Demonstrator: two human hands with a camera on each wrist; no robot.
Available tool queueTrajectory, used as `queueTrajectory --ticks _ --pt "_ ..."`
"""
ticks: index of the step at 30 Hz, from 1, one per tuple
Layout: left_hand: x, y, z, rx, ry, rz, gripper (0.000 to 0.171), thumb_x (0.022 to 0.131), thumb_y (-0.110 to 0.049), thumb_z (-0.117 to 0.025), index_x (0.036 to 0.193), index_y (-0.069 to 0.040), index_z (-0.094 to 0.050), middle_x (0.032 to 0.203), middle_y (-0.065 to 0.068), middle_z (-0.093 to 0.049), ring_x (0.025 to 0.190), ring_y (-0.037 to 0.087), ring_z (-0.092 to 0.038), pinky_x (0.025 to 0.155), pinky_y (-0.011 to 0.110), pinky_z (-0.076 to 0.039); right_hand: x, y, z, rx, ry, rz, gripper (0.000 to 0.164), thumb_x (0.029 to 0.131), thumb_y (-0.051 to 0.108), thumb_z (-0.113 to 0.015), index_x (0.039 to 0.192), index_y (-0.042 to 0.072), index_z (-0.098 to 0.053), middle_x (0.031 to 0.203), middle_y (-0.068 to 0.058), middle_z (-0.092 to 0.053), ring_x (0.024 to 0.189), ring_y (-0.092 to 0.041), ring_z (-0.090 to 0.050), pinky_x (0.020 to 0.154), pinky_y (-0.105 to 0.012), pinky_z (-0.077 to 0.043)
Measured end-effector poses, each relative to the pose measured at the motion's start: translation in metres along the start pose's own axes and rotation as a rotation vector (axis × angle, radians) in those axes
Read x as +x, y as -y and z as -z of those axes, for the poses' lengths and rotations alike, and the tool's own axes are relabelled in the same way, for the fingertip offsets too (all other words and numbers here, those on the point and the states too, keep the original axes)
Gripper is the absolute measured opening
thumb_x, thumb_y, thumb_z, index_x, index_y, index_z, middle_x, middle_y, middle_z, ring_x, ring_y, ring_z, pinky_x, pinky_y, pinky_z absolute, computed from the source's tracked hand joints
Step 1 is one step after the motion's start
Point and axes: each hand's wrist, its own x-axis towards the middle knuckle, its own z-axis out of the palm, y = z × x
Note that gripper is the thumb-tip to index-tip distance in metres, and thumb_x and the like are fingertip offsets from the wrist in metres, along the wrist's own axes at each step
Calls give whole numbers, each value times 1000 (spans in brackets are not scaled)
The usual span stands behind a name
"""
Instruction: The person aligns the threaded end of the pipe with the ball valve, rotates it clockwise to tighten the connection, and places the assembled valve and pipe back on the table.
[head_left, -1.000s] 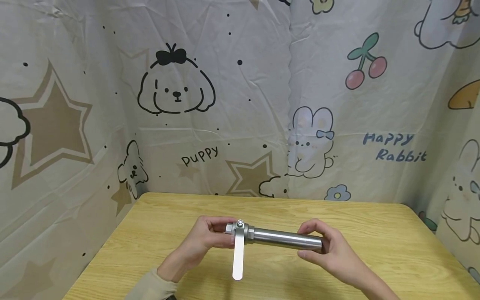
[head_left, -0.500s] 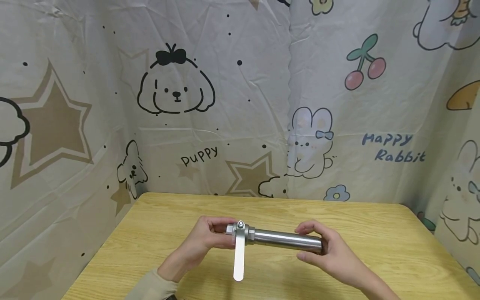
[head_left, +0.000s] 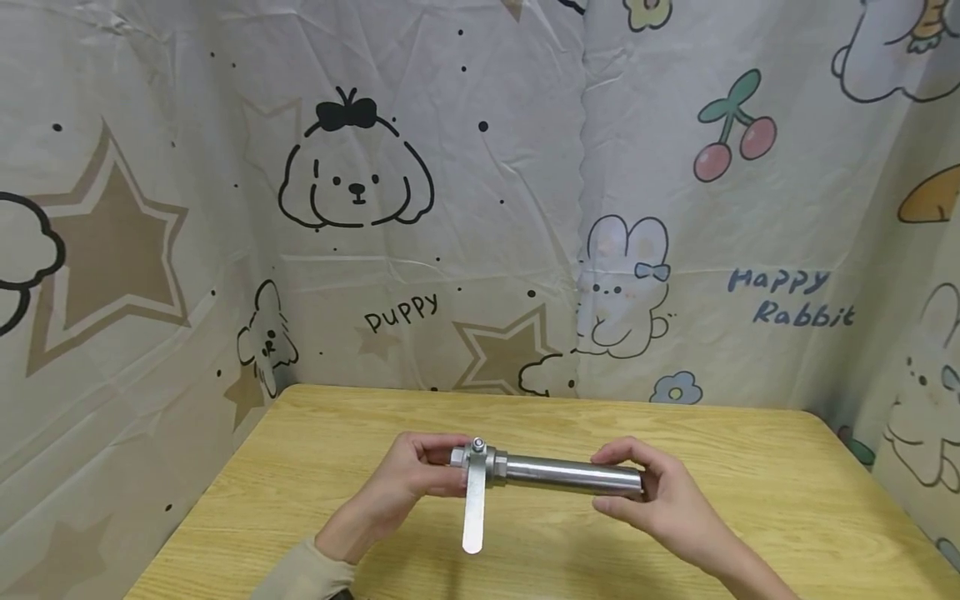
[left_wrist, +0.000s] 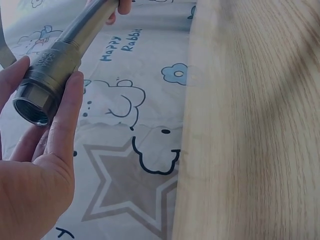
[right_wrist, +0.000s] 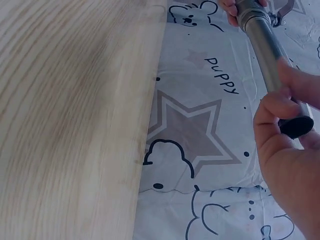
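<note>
Cartoon-printed fabric [head_left: 480, 200] stands behind a wood-grain counter [head_left: 360, 408], and in the head view a steel ball valve [head_left: 491, 467] with a pipe [head_left: 566, 474] is held above the near middle, the left hand [head_left: 412, 475] grasping the valve, the right hand [head_left: 663, 492] gripping the pipe's right end; unequal support could tip it. From the left wrist, the left hand clasps the valve beside its hexagonal mouth [left_wrist: 37, 101], where smooth metal might slip if pressure eased. From the right wrist, the pipe's dark end [right_wrist: 296, 127] barely clears the pinch, so an outward pull could lose it.
</note>
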Motion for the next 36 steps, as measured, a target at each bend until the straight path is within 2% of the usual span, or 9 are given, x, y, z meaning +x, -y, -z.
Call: queueTrajectory --ticks 5,7,10,13,16,21,28,31,36 --pt "-1 -1 0 1 -4 4 51 87 0 -80 132 17 -62 111 13 -76 94 21 -75 88 42 -63 1 1 2 -47 -15 -59 24 99 9 -74 120 0 -68 90 -11 -66 58 -8 -50 45 -23 -44" --pt "-1 -1 0 5 -6 2 51 87 0 -80 132 17 -62 110 13 -76 94 21 -75 88 42 -63 1 1 2 -53 -3 -73 25 100 11 -73 122 -1 -68 91 -12 -66 55 -7 -48 42 -23 -42" --pt "-1 -1 0 5 -3 3 51 87 0 -81 132 16 -63 111 14 -76 94 21 -75 88 43 -63 0 1 -1 -33 19 -28 33 97 6 -77 127 0 -64 109 -21 -66 72 -12 -65 55 -26 -57" --pt "0 -1 0 1 3 7 51 87 0 -80 132 16 -63 111 15 -76 94 22 -75 88 43 -63 0 0 -2 -10 34 23 39 93 2 -80 127 2 -62 125 -28 -61 94 -19 -72 70 -32 -63" --pt "0 -1 -1 -3 3 10 51 87 0 -80 132 16 -62 112 15 -76 94 22 -75 88 43 -63 0 1 -1 -25 19 14 28 95 3 -77 121 3 -66 113 -22 -65 81 -12 -66 62 -27 -60" --pt "0 -1 -1 0 5 4 51 87 0 -81 132 16 -63 111 14 -76 94 22 -75 87 42 -64 1 3 0 -84 7 -52 17 104 11 -67 118 0 -69 88 -9 -62 58 -4 -44 43 -21 -39" --pt "1 1 -1 10 5 -3 51 86 1 -81 131 17 -62 109 13 -76 93 21 -75 87 42 -64 -1 -1 -2 -33 12 3 39 95 4 -77 129 -1 -58 125 -25 -60 98 -21 -72 74 -33 -63" --pt "1 2 -1 5 2 0 53 86 1 -81 132 18 -61 109 13 -76 92 21 -75 87 43 -64 -1 -2 -2 -48 10 14 34 95 4 -77 125 -2 -62 122 -26 -62 100 -21 -71 76 -33 -64" --pt "0 3 -1 -1 0 1 52 87 1 -80 132 18 -61 110 13 -76 94 22 -75 87 44 -63 0 0 0 -100 -8 -67 29 99 12 -75 124 -1 -67 118 -19 -67 96 -18 -70 75 -31 -63"
